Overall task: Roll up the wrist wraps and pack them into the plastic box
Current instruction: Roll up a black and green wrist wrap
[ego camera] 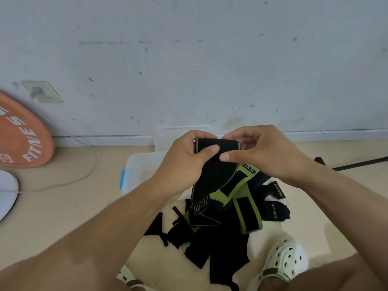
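Note:
A black wrist wrap with a grey edge hangs in front of me, its top end folded over. My left hand pinches that folded end from the left, thumb on its front. My right hand pinches it from the right. The strap's lower end trails down onto a heap of black and green wrist wraps on the floor. The clear plastic box with a blue latch stands behind my hands, mostly hidden by them.
An orange weight plate leans on the wall at the left, with a white cable and a white disc near it. A black bar lies at the right. My white clogs flank the heap.

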Demonstrator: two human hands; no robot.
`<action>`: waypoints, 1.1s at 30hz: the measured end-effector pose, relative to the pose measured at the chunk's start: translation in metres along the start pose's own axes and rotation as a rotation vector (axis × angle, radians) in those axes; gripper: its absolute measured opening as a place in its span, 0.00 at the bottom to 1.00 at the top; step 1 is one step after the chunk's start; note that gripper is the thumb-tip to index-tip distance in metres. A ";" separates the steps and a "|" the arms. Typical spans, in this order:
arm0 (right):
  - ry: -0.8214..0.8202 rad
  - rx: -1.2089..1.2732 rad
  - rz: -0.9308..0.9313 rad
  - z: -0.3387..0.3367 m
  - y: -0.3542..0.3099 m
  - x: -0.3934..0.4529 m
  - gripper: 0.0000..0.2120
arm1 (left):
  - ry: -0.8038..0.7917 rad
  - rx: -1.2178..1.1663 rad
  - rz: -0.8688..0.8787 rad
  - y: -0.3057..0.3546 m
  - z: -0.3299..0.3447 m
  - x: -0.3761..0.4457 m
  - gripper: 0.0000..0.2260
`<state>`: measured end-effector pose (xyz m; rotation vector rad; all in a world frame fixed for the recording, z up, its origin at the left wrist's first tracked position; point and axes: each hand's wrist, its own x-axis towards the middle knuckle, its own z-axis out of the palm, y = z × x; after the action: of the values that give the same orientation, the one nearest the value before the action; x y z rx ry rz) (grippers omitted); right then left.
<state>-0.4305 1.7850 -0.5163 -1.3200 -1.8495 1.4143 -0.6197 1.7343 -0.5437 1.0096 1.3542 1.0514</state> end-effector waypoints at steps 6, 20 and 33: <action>0.048 -0.134 -0.062 0.000 0.001 -0.002 0.11 | 0.010 0.023 -0.009 -0.002 0.004 -0.001 0.04; 0.178 -0.198 -0.138 0.004 0.004 -0.004 0.08 | -0.004 0.048 -0.029 -0.002 0.010 -0.006 0.14; 0.062 -0.002 -0.015 -0.009 -0.006 -0.006 0.06 | -0.013 -0.157 -0.062 -0.001 0.005 -0.004 0.09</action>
<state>-0.4236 1.7839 -0.5063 -1.3336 -1.8171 1.3488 -0.6145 1.7304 -0.5441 0.8519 1.2636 1.0844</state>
